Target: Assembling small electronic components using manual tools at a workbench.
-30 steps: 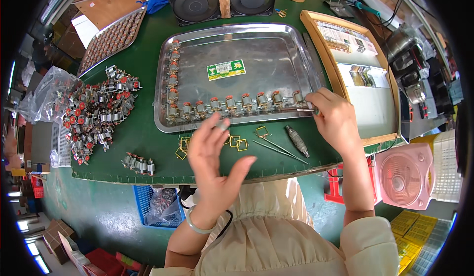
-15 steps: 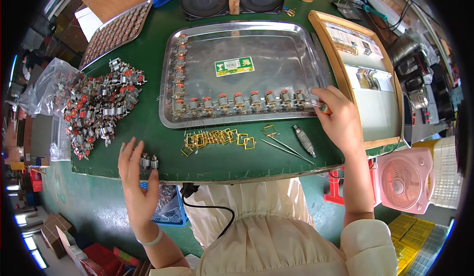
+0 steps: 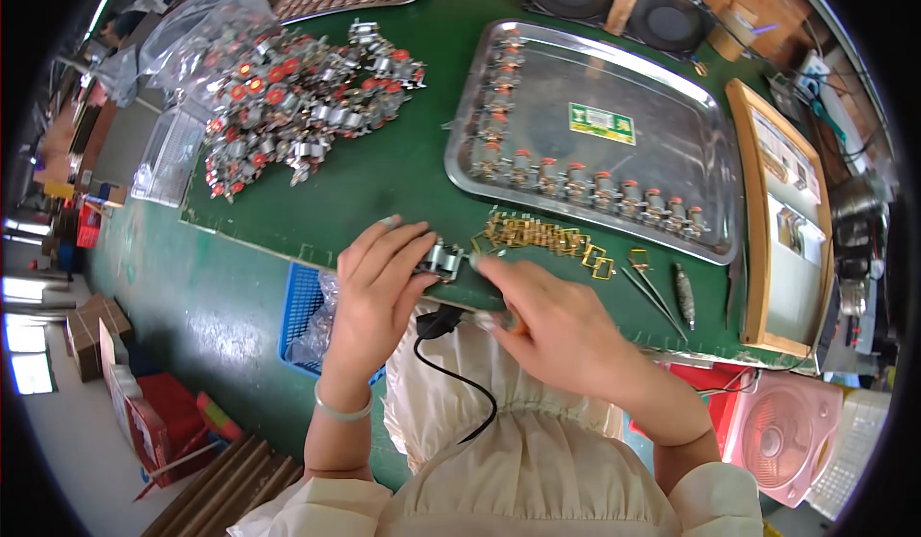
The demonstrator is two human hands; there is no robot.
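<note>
At the front edge of the green table, my left hand (image 3: 376,283) has its fingers and thumb closed around a small silver electrical component (image 3: 441,262). My right hand (image 3: 571,331) comes in from the right, its forefinger tip at that component. Between its curled fingers and thumb shows part of a slim orange-handled tool (image 3: 518,325); its tip is hidden. Just beyond the hands lies a row of yellow-gold wire frames (image 3: 537,236). Similar components with red tops (image 3: 576,180) line the left and near sides of a metal tray (image 3: 662,78).
A heap of red-topped components (image 3: 288,105) covers the table's left part, beside a plastic bag (image 3: 216,23). Tweezers (image 3: 654,304) and a knurled metal handle (image 3: 684,297) lie right of the frames. A wooden-framed board (image 3: 753,220) borders the tray. A blue basket (image 3: 299,316) stands below the edge.
The view has turned left. My right hand has left the tray's right end and come to my left hand. My left hand, earlier spread beside the components, has closed on one.
</note>
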